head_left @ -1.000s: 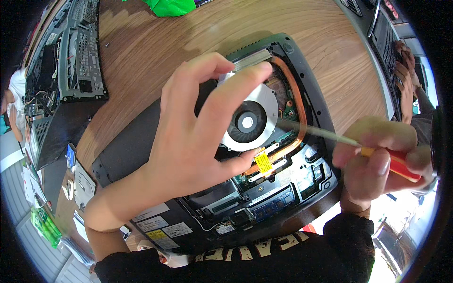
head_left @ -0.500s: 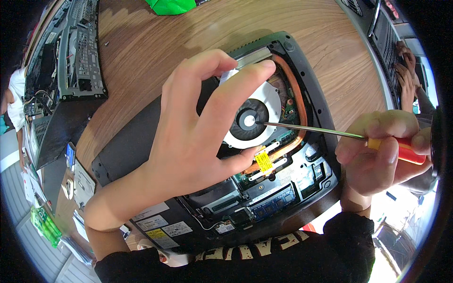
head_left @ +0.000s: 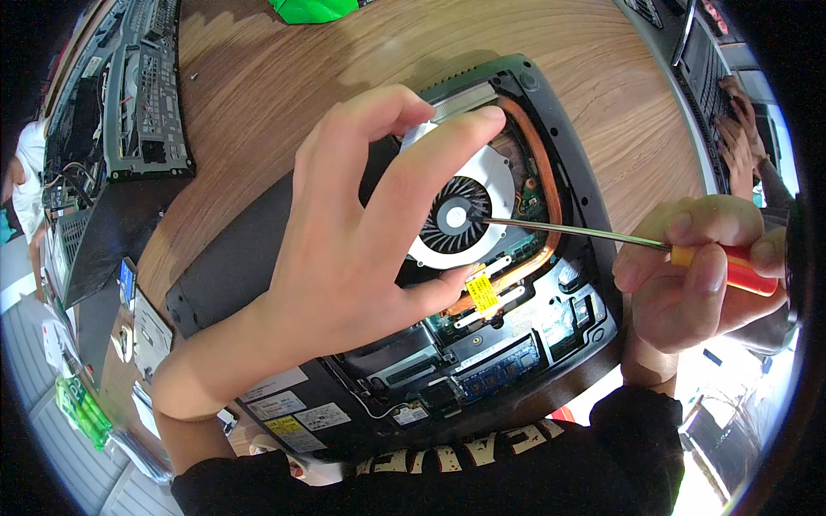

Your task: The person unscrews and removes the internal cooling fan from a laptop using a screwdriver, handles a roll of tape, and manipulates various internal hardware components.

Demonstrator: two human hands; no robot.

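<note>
An opened laptop base (head_left: 469, 344) lies underside up before me, with its round cooling fan (head_left: 495, 193) showing. My left hand (head_left: 340, 241) arches over the fan, fingers spread; one fingertip rests near the silver fins and the thumb beside the yellow label (head_left: 483, 294). A whitish piece (head_left: 419, 133) peeks out between its fingers, its kind unclear. At the right, my right hand (head_left: 697, 275) grips a screwdriver (head_left: 594, 234) by its red and yellow handle. The thin shaft reaches left, its tip at the fan's hub and blades. A copper heat pipe (head_left: 547, 163) curves round the fan.
A partly dismantled dark machine (head_left: 120, 172) stands at the left, with a small screw (head_left: 194, 76) nearby. Green plastic (head_left: 315, 7) lies at the far edge. Another person's hands (head_left: 738, 142) are at a laptop keyboard (head_left: 701, 82) on the far right.
The fan blades, blurred before, now show distinctly. The screwdriver and my right hand have shifted only slightly; my left hand has kept its pose.
</note>
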